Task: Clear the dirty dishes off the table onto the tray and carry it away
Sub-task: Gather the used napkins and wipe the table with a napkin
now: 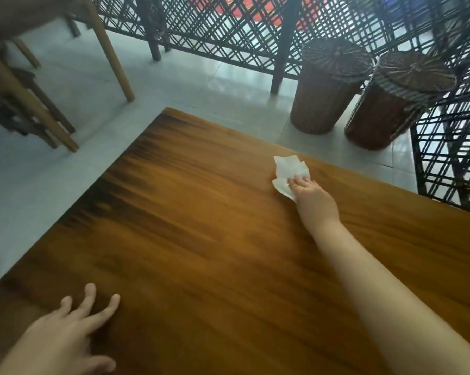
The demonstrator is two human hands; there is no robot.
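Note:
A brown wooden table (201, 226) fills the lower part of the head view. Near its far right edge lies a crumpled white paper napkin (289, 169). My right hand (313, 200) is stretched out over the table, its fingers pressing down on the near part of the napkin. At the near left edge, my left hand (66, 331) rests flat on the wood with fingers spread and holds nothing. No dishes and no tray are in view.
Two lidded wicker baskets (328, 87) (396, 101) stand on the grey tiled floor beyond the table's far edge. A dark lattice screen (242, 31) runs behind them and down the right side. Wooden chair and table legs (112, 55) stand at the upper left.

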